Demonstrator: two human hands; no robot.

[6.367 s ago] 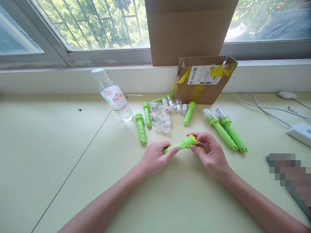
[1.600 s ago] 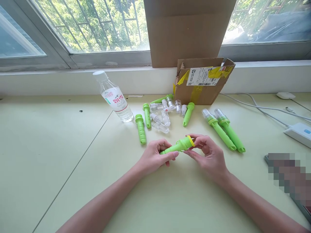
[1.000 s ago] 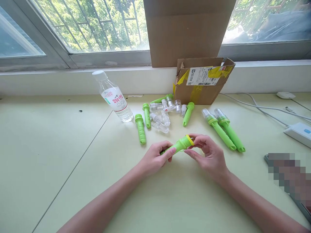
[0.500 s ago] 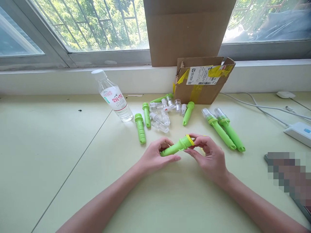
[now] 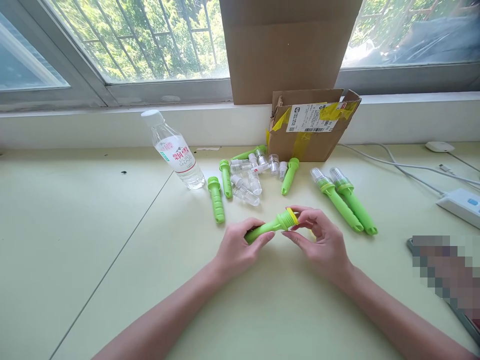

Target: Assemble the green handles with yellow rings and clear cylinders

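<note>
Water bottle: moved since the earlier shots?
No. The water bottle sits in the same place beside the table seam; the slight whole-picture shift looks like camera motion.

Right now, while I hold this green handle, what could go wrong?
The yellow ring on the ridged end of the green handle might slip or sit crooked, with your right hand at it. Your left hand grips the narrower end, so the handle could twist. Farther back, the clear plastic tubes lie loose and might roll if bumped.
</note>
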